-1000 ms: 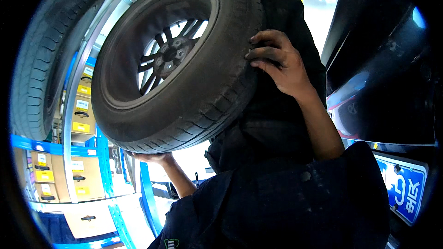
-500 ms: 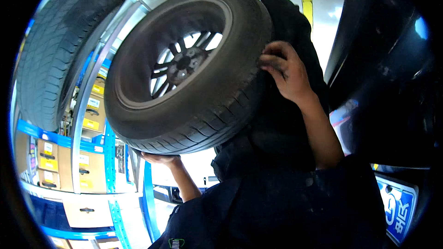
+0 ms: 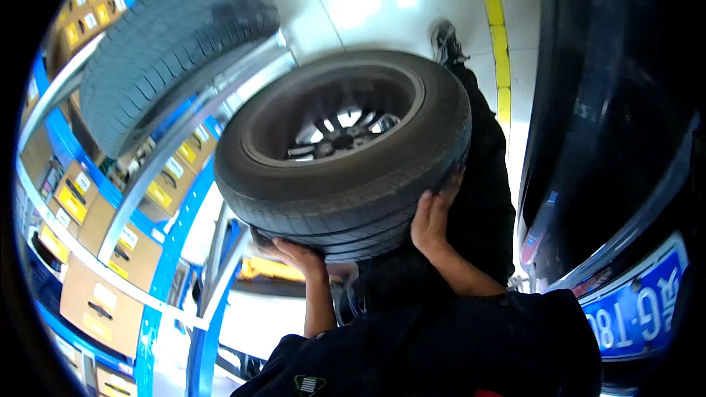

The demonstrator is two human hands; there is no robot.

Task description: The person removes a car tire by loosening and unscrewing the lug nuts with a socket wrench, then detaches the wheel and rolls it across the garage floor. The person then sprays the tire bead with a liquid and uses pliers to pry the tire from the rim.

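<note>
A car wheel [image 3: 331, 198], a black tyre on a spoked rim [image 3: 344, 141], is held up in front of my body with its hollow inner side facing up. My left hand [image 3: 300, 256] presses against the tread at the near left, its fingertips partly hidden beneath the tyre. On the near right, my right hand [image 3: 434, 222] lies along the tread with its thumb upward. The wheel is held between both hands, and its far underside is hidden.
Another tyre [image 3: 173, 51] rests on a silver metal rack [image 3: 140, 209] at the left. Blue shelving [image 3: 173, 268] with cardboard boxes [image 3: 110, 301] stands there too. At the right is a dark car [image 3: 588, 140] with a blue licence plate [image 3: 643, 309]. A yellow line [image 3: 500, 51] marks the floor.
The wheel has moved down and right in view and tilted flatter. My right hand has shifted from the tyre's upper right side to its near tread. The view has also turned.
</note>
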